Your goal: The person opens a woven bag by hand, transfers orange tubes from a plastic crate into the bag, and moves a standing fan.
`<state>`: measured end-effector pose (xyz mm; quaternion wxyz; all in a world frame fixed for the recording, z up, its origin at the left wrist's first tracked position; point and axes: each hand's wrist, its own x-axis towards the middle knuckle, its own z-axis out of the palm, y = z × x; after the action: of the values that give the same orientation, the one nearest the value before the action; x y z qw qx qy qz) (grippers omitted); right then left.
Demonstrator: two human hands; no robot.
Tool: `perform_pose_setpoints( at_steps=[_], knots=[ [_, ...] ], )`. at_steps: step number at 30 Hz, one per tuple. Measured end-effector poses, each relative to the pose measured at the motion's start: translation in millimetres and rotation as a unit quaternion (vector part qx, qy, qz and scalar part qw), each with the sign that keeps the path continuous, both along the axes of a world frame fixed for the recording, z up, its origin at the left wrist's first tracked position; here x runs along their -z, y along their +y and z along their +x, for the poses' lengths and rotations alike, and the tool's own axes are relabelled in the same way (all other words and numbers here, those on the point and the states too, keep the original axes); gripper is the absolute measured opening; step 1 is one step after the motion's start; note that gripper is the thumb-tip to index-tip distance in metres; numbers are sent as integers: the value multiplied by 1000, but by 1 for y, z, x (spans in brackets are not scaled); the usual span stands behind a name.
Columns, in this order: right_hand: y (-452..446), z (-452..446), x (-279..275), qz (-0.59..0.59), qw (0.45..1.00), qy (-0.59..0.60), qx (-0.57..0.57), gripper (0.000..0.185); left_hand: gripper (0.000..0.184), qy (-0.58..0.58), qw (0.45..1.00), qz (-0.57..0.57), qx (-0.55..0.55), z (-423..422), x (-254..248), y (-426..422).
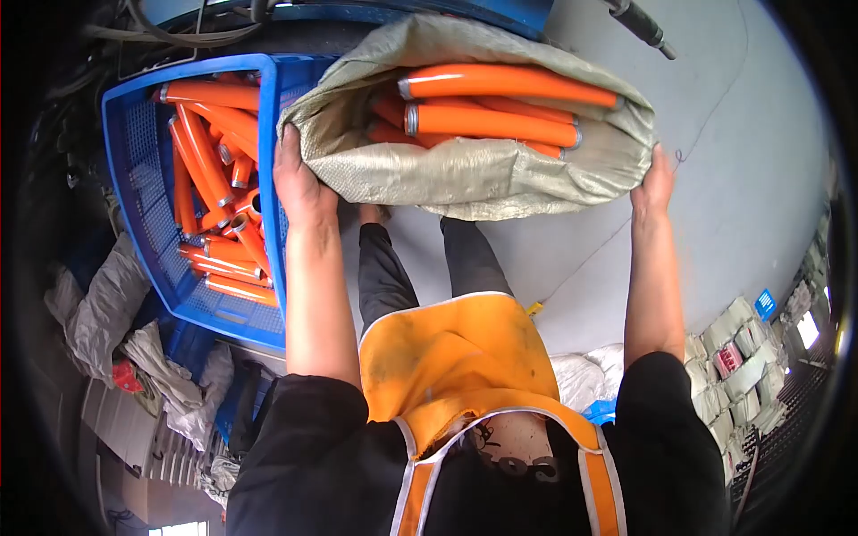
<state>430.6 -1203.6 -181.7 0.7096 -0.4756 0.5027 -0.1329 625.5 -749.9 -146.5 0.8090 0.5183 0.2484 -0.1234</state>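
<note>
A woven sack (465, 179), pale beige-green, is held up in front of me with its mouth wide open. Inside lie several orange tubes (509, 82) with silvery ring ends, stacked roughly lengthwise. My left hand (304, 183) grips the sack's left edge, thumb on the outside near the rim. At the opposite edge, my right hand (657, 183) is closed on the sack, its fingers mostly hidden behind the fabric. Just left of my left hand stands a blue plastic crate (273, 179) holding many more orange tubes (201, 156) at mixed angles.
Grey floor (751, 170) extends to the right. Crumpled pale sacks (112, 304) lie at the lower left, and stacked whitish bundles (737, 357) are at the lower right. A dark rod-like tool (642, 25) hangs in at the top. A blue surface (500, 11) runs behind the sack.
</note>
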Motion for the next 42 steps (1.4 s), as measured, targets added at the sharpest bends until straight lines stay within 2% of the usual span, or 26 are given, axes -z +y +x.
perform_pose_setpoints(
  at_steps=[2,4,6,8,10,11,12,14,15,16,18,20,22,24,26,28,29,30,33,34,36,37,38,39,41,42],
  knots=[
    [22,-1,-13,-32,995,91,-40,35,40,66,990,-110,-53,6,-10,-10],
    [24,-7,-29,-10,996,77,-51,35,40,65,996,-66,-13,10,-14,-22],
    [2,-23,-28,19,996,-12,87,35,40,52,995,-89,8,11,-15,-27],
    [-5,-40,-18,42,995,-52,73,42,42,61,991,-119,-8,9,11,-12],
    [-10,-50,-7,4,994,102,-47,49,43,45,998,22,-48,2,36,-4],
    [-5,-41,-11,-65,969,183,-152,51,44,61,998,-8,-34,-3,42,-4],
    [-7,-32,-16,-66,969,184,-150,51,44,62,998,-10,-32,-9,47,-5],
    [-6,-8,-27,22,887,312,-341,46,40,181,983,34,21,-18,43,-15],
    [7,-2,-36,71,914,253,-309,43,46,180,981,30,66,-20,40,-23],
    [25,9,-52,67,916,248,-308,43,48,120,986,-16,118,-13,-12,-48],
    [61,4,-88,64,969,103,-217,42,51,109,986,-96,78,4,-70,-56],
    [64,-18,-103,121,973,47,-189,40,60,111,978,-171,37,5,-82,-37],
    [72,-32,-115,234,969,-77,19,41,57,89,975,-199,32,-8,-63,-19],
    [80,-52,-115,202,979,-27,14,43,53,139,985,-98,37,-22,-32,-16],
    [83,-39,-105,127,991,36,-16,48,47,128,983,-127,19,-22,-50,-35],
    [80,-39,-135,94,994,24,-45,50,46,109,974,-193,49,-3,-95,-38],
    [79,-42,-152,129,991,-26,-3,49,49,9,892,-427,151,12,-97,-29],
    [76,-38,-159,160,983,-86,35,48,53,75,959,-263,80,2,-109,-24],
    [74,-58,-151,163,977,-91,99,47,56,65,952,-288,79,-13,-118,-19],
    [71,-70,-139,160,975,-73,136,47,55,75,970,-218,74,-17,-107,-14],
    [63,-83,-117,122,987,-15,104,48,54,114,986,-110,50,-24,-77,-8],
    [54,-90,-108,61,992,109,-34,50,47,133,986,-84,49,-29,-59,3],
    [50,-88,-104,-1,958,230,-170,52,47,134,986,-84,48,-31,-56,7],
    [39,-84,-99,-74,887,345,-298,56,44,92,993,-32,72,-34,-53,9],
    [64,-42,-122,-402,681,468,-394,63,39,28,995,30,95,-38,-49,16],
    [76,-24,-128,-499,671,360,-413,69,39,33,994,32,95,-44,-49,18]
  ],
)
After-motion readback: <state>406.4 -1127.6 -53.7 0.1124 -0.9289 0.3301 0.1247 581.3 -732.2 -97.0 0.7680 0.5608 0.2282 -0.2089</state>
